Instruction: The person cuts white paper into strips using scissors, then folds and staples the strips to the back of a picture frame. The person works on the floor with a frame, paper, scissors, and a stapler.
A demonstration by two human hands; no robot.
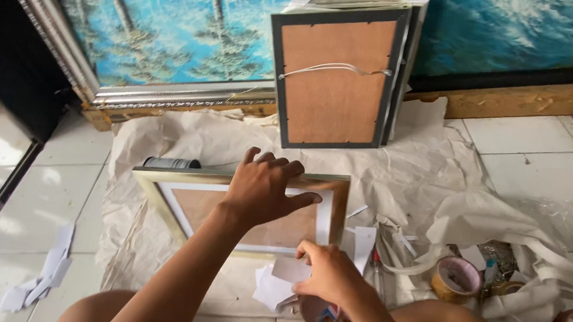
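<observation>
Gold-edged picture frame [168, 182] under left hand [263, 188], fingers spread; right hand [330, 275] fingers pinched on paper strip [291, 269].

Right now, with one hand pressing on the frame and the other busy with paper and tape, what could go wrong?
1. The left hand presses on the backing of the gold frame; leaning too hard might crack or shift it.
2. The right hand holds a white paper piece above a tape roll; the tape could stick crooked or grab the loose scraps.
3. The stacked frames leaning upright just behind could tip onto the work.
</observation>
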